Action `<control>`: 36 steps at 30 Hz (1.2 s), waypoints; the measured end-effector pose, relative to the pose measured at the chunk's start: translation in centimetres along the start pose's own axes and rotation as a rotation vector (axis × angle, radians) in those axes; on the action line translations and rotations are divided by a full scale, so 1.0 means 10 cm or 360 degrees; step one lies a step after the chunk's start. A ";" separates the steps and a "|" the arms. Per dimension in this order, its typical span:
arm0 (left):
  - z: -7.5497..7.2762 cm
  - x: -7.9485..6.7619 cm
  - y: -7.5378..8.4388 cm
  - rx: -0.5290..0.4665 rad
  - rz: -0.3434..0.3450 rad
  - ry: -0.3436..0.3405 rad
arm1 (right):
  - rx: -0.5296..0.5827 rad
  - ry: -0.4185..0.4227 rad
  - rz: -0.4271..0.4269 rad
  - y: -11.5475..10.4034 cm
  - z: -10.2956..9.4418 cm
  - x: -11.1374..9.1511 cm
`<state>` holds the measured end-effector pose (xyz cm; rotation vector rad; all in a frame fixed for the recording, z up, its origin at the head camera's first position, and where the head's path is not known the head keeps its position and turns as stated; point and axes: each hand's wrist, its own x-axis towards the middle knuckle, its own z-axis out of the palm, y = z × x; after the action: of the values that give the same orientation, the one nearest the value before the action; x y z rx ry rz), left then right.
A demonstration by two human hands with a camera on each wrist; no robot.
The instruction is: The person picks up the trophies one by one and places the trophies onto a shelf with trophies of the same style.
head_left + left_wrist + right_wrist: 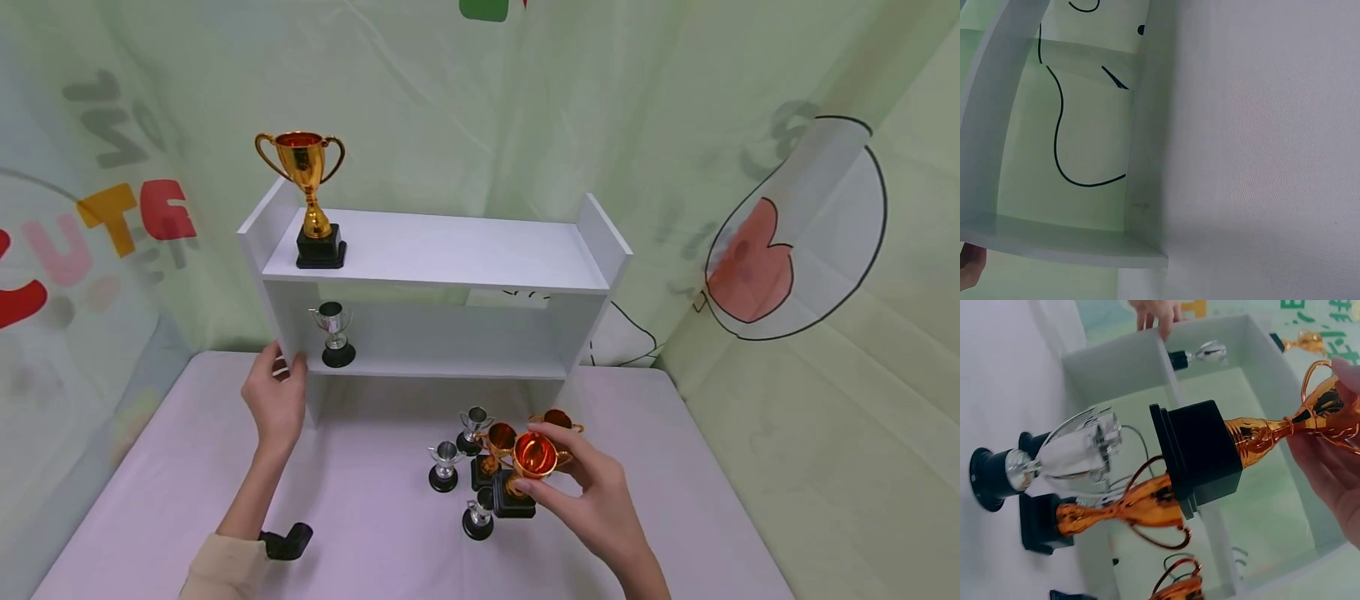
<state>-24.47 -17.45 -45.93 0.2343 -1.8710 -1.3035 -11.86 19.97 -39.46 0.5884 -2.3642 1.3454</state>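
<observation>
My right hand (592, 492) pinches a gold trophy (536, 455) by its cup between thumb and fingers. In the right wrist view its black square base (1200, 453) hangs off the table. Below it stand small silver trophies (444, 467) with round black bases and more gold trophies (501, 438), partly covered by the held one. My left hand (277, 404) holds the left side panel of the white shelf (450, 375), thumb at the front edge. A small silver trophy (335, 333) stands on the middle board, and a larger gold trophy (306, 196) on the top board, both at the left.
A white cloth covers the table (390, 533). Behind the shelf hangs a pale green printed curtain (465, 108). A black strap piece (288, 542) sticks out at my left wrist. The shelf's right side panel (603, 242) rises above the top board.
</observation>
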 end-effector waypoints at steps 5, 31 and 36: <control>0.00 0.00 -0.01 -0.0003 0.0004 0.0002 | 0.0084 -0.0040 0.0033 -0.09 0.02 0.09; 0.04 -0.01 -0.02 -0.0005 0.0008 0.0048 | 0.0192 -0.0099 -0.0110 -0.30 0.02 0.44; 0.03 -0.01 -0.03 0.0003 0.0005 0.0054 | 0.0217 -0.0119 -0.0162 -0.34 0.02 0.54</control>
<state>-24.77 -17.31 -46.26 0.2528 -1.8435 -1.2880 -14.73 17.26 -34.49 0.8002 -2.2784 1.4707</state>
